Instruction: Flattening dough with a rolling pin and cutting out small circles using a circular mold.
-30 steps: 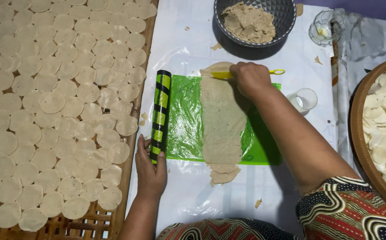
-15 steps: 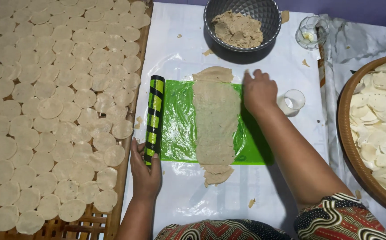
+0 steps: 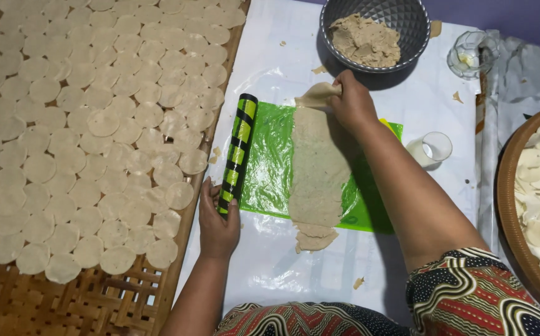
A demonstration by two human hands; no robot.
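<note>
Fingers of the right hand [image 3: 352,99] pinch the far end of the rolled dough strip [image 3: 317,168], lifting it off the green plastic sheet [image 3: 270,162]. Left hand [image 3: 217,221] closes round the striped rolling pin's [image 3: 237,152] near end, parking it beside the dough.

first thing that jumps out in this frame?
The woven tray at left, covered in pale dough discs. Mid-frame, the right hand lifts the far end of a long dough strip on a green sheet, while the left hand grips a green-and-black roller.
</note>
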